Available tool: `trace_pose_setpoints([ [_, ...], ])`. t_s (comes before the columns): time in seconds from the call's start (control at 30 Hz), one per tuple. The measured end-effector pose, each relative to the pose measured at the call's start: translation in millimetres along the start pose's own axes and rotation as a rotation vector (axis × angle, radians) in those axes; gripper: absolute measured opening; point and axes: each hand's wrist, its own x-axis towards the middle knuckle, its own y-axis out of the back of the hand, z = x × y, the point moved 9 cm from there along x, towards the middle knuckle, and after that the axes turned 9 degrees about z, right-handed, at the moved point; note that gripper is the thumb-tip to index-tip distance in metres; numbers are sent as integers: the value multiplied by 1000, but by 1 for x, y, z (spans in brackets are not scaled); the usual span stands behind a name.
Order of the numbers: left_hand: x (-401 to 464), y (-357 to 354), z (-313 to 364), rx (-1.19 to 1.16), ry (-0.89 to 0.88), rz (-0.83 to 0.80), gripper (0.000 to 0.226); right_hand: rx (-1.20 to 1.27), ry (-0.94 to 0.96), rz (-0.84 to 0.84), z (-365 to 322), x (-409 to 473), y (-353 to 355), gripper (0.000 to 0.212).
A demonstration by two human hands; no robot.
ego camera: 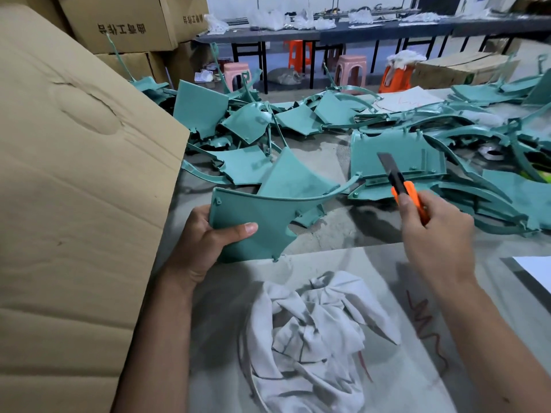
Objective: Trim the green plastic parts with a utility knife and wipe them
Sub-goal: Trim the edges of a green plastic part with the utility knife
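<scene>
My left hand grips a curved green plastic part by its lower left corner, thumb across its face, holding it up over the work surface. My right hand holds an orange utility knife with its blade extended and pointing up and to the left. The blade is apart from the held part, to its right. A crumpled white rag lies on the surface just below both hands.
A heap of green plastic parts covers the table beyond my hands. A large cardboard flap stands at the left, with stacked boxes behind. Plastic stools and a long dark bench stand at the back.
</scene>
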Motion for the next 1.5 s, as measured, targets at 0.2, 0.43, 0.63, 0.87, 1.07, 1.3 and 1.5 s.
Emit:
trace_pose_setpoints([
  [0.2, 0, -1, -3, 56, 33, -8, 34, 314, 284, -324, -63, -37, -33, 27],
  [0.43, 1, -2, -3, 56, 46, -13, 30, -303, -103, -199, 33, 1, -9, 33],
  [0.63, 1, -5, -6, 35, 57, 15, 23, 491, -149, -184, -13, -13, -16, 33],
  [0.87, 1, -27, -10, 87, 78, -68, 23, 826, -289, -375, -46, -41, -43, 23],
  [1.07, 2, -28, -12, 104, 87, -86, 23, 1026, -507, -343, -35, -42, -52, 11],
  [1.3, 2, -20, -13, 64, 48, -74, 29, 813, -434, 60, -14, -26, -22, 33],
  [1.5, 5, 12, -12, -140, 74, 237, 41, 879, -592, 211, 24, -22, -13, 34],
])
